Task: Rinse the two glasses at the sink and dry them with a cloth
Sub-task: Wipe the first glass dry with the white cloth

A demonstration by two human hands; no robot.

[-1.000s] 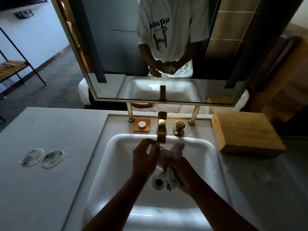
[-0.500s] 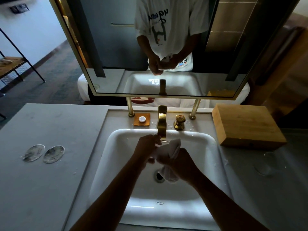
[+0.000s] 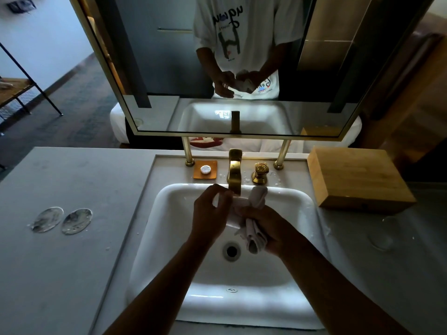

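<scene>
While left hand (image 3: 210, 213) clasps glass (image 3: 223, 201) (barely visible), right hand (image 3: 268, 228) bunches cloth (image 3: 252, 234); faucet (image 3: 235, 174) just behind.

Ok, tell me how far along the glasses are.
Done, seemingly: the first glass stands on the counter right of the sink; dry or not, I cannot tell. In hand: the left hand holds what looks like the second glass while the right hand works a white cloth against it. Left: finishing that and setting it down.

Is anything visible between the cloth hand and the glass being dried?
Nothing visible does. The right hand presses the white cloth against the glass held by the left hand, over the sink.
</scene>
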